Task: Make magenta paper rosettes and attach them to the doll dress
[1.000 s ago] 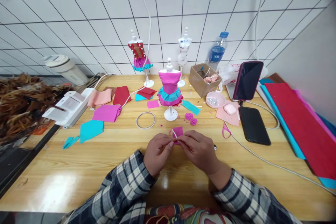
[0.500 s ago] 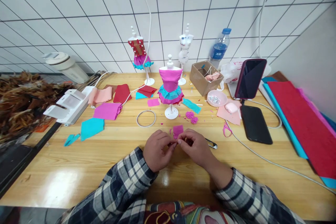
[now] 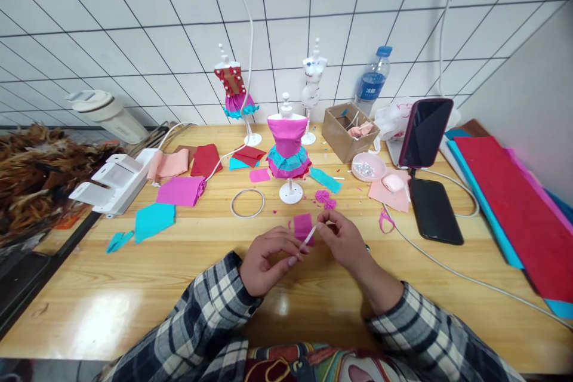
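Note:
A narrow white strip (image 3: 308, 238) slants between my two hands, low over the front of the table. Its upper end is pinched in the fingers of my right hand (image 3: 342, 240). My left hand (image 3: 271, 259) has thumb and fingertips closed around the lower end. Just behind the strip lies a small magenta fabric piece (image 3: 302, 225), partly covered by my fingers. Farther back stands a mini dress form (image 3: 287, 137) in a pink top with a ruffled blue and magenta skirt. Two magenta rosettes (image 3: 326, 199) lie to the right of its base.
A metal ring (image 3: 248, 203) and folded fabrics (image 3: 181, 191) lie to the left. At the right are a bead dish (image 3: 369, 167), a cardboard box (image 3: 349, 131), a black phone (image 3: 436, 212) and a cable (image 3: 452, 271). Two more dress forms stand behind.
My hands have drawn apart slightly, my right hand rising a little, and the white strip now shows between them. The view has shifted slightly.

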`<state>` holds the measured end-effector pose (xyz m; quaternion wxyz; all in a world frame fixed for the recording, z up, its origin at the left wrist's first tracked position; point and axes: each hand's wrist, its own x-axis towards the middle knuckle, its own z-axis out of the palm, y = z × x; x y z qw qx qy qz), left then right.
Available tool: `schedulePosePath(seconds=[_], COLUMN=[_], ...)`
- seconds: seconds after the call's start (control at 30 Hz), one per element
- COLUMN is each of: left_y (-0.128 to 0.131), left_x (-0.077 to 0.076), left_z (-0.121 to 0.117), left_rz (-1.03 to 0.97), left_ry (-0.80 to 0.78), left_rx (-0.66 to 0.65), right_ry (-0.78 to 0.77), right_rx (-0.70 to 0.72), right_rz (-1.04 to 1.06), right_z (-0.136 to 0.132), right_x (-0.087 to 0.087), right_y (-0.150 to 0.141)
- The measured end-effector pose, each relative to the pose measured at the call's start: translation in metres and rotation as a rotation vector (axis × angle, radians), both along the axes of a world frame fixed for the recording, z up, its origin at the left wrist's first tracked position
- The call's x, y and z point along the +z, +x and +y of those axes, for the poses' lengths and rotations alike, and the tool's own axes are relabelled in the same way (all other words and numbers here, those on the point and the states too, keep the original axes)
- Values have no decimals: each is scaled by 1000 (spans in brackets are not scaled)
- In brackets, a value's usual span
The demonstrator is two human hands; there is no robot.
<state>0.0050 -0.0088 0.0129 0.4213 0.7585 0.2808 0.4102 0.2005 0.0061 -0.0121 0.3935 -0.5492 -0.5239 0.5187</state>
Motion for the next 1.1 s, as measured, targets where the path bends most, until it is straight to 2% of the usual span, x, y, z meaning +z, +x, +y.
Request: schedulePosePath(seconds=[0.13,0.27,0.4,0.57,0.67,0.77,0.9,1.0,1.1], left_y=[-2,-4,-5,-5,-6,-6,-5,-5,-6], left_x=[3,2,0,-1,-1,-2,-3,-5,-6], left_z=[-1,-2,-2,-2,-1,-1,-1,0,1], left_rz=[-67,-42,-31,-29,-26,-3,13,15,7], left_ry=[-84,-80,-54,-36,-27,-7,26,43,48], left_rx=[-20,-24,-26,-28,-27,-17,-16,-11,9], right_ry=[29,-39,-26,88,187,271,475,586,557], right_rx=[-101,-190,-355,-471,-473,-463,-457,-544,-538], right_rz=[-40,197,412,463,357,157,-207,-359,-587], right_z=[7,9,13,25,34,47,89,134,172], right_x=[1,7,11,21,36,56,80,84,76], right_y=[13,26,41,65,77,81,77,74,76])
